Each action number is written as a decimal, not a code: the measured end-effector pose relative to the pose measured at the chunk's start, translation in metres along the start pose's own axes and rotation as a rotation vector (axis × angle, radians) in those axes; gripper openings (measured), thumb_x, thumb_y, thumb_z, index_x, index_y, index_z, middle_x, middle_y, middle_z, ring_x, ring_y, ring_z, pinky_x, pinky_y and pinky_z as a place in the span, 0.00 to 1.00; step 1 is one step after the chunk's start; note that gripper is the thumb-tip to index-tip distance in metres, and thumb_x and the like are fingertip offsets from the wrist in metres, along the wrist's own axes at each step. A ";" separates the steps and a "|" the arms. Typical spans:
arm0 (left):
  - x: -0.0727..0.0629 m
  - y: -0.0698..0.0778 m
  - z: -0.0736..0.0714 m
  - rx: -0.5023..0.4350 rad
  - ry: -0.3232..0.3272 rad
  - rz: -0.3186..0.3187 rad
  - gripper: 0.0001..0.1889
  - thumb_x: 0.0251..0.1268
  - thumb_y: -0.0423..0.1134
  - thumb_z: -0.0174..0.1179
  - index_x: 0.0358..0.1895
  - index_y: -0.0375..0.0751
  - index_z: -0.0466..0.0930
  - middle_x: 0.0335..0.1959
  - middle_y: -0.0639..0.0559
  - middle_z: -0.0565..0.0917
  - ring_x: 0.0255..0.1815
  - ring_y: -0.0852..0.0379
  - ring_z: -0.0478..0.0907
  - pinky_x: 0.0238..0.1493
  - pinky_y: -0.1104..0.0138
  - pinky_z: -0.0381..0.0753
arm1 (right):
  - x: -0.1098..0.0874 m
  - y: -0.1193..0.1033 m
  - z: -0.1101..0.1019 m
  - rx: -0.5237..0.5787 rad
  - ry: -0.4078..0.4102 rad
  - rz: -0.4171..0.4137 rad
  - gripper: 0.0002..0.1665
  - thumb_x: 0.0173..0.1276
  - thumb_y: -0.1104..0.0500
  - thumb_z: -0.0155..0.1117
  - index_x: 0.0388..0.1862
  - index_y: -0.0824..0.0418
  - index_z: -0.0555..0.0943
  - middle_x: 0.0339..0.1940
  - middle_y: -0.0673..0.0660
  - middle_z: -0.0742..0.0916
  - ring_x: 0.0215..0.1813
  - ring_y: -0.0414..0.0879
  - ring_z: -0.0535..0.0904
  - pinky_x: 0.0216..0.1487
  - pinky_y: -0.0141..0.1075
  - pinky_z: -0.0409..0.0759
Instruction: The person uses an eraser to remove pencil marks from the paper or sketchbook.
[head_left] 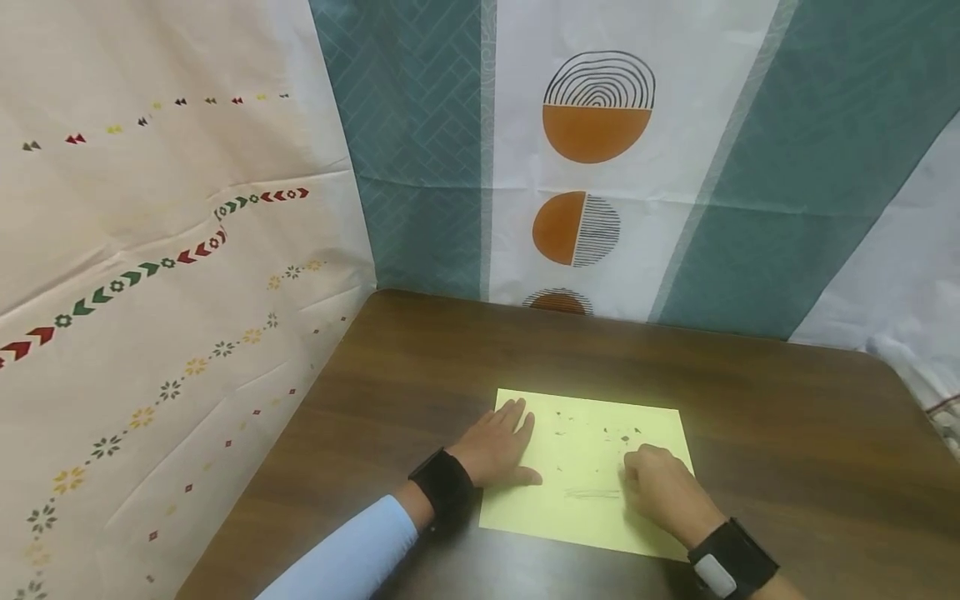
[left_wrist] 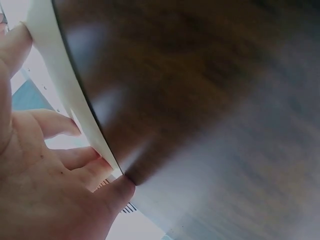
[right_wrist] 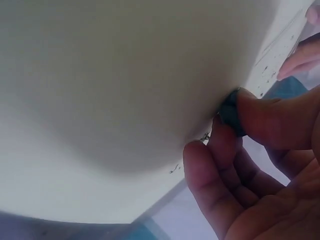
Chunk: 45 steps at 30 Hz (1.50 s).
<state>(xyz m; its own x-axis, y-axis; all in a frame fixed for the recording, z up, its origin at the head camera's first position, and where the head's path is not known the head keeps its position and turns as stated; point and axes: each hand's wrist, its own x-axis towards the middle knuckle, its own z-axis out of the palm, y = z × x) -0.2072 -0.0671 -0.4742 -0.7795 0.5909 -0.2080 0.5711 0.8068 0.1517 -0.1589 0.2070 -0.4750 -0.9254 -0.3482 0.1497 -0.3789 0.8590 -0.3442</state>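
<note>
A sheet of pale yellow paper (head_left: 577, 521) lies on the wooden table, with grey scribbled lines and several small dark specks on it. My left hand (head_left: 495, 446) rests on the paper's left edge, fingers spread; the left wrist view shows fingertips on the sheet and one over its edge. On the right side of the paper, my right hand (head_left: 663, 492) is curled close to the surface. Between its thumb and fingers it pinches a small dark teal piece (right_wrist: 230, 111), mostly covered, so its kind cannot be told.
The brown table (head_left: 420, 375) reaches back to a hanging cloth (head_left: 420, 167) with teal and white bands and orange half circles. A cream patterned cloth (head_left: 187, 292) hangs along the left side. Black bands (head_left: 442, 483) circle both wrists.
</note>
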 end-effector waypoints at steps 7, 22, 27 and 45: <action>0.000 -0.002 0.004 0.004 0.019 0.000 0.47 0.66 0.67 0.57 0.78 0.37 0.61 0.80 0.38 0.54 0.80 0.43 0.50 0.75 0.53 0.57 | -0.006 -0.002 0.007 -0.039 0.080 -0.070 0.28 0.52 0.79 0.58 0.13 0.51 0.58 0.18 0.46 0.61 0.24 0.39 0.52 0.21 0.30 0.55; 0.002 -0.002 0.006 0.042 0.024 0.005 0.47 0.66 0.69 0.56 0.78 0.39 0.61 0.80 0.39 0.54 0.80 0.45 0.51 0.75 0.54 0.57 | 0.016 -0.006 -0.003 0.058 -0.045 -0.026 0.26 0.51 0.79 0.58 0.14 0.53 0.61 0.19 0.46 0.62 0.24 0.39 0.57 0.24 0.31 0.60; 0.002 -0.001 0.006 0.046 0.034 0.013 0.47 0.66 0.70 0.56 0.77 0.39 0.61 0.80 0.39 0.55 0.80 0.44 0.51 0.75 0.53 0.58 | 0.029 -0.018 -0.004 0.092 -0.018 -0.074 0.17 0.53 0.78 0.65 0.19 0.57 0.78 0.21 0.46 0.74 0.27 0.38 0.68 0.30 0.33 0.75; -0.007 0.002 -0.002 0.040 0.046 0.011 0.47 0.65 0.68 0.58 0.76 0.37 0.63 0.79 0.37 0.57 0.79 0.43 0.54 0.74 0.52 0.61 | 0.056 -0.050 0.004 0.117 -0.046 -0.166 0.14 0.54 0.78 0.67 0.23 0.59 0.83 0.23 0.48 0.79 0.27 0.38 0.72 0.31 0.32 0.78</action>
<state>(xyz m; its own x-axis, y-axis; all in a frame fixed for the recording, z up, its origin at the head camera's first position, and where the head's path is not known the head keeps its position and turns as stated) -0.2009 -0.0696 -0.4708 -0.7836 0.5997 -0.1621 0.5886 0.8002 0.1150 -0.1922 0.1428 -0.4528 -0.8483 -0.5009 0.1715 -0.5225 0.7398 -0.4239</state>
